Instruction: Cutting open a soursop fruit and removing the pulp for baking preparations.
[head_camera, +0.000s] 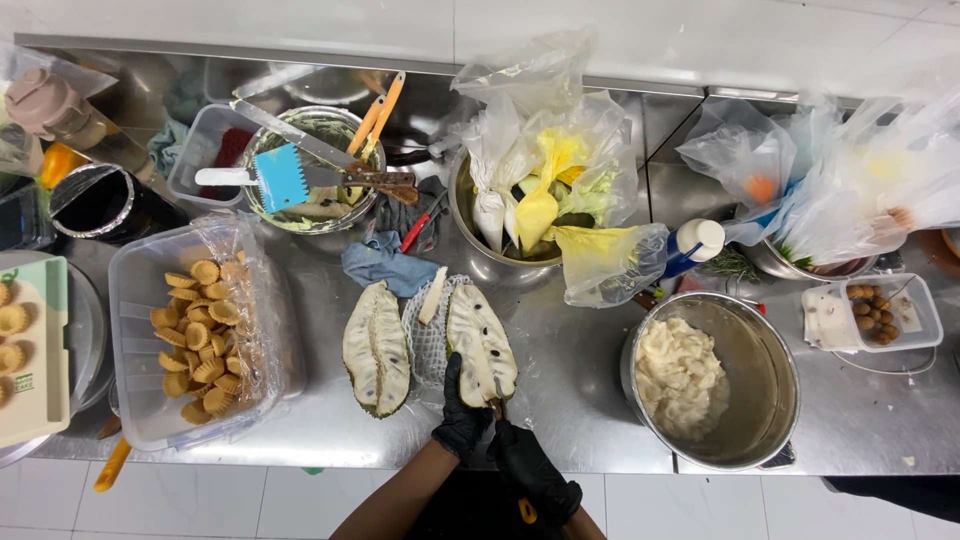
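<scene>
Two halves of a large green fruit with white flesh lie cut side up on the steel counter. The left half (376, 347) lies free. My left hand (459, 415), in a black glove, holds the near end of the right half (480, 343), which has dark seeds. My right hand (533, 472), also black-gloved, grips a small tool (498, 402) whose tip meets the fruit's near end; a yellow bit of handle shows below the fist. A white strip of core (433, 294) rests between the halves on white foam netting (428, 345).
A steel bowl with white pulp (712, 378) stands at right. A clear tub of small tart shells (196, 330) sits at left. Behind are a pot stuffed with plastic bags (530, 190), a blue cloth (385, 264), a bowl with knife and scraper (305, 172), and a small tray of brown fruits (873, 310).
</scene>
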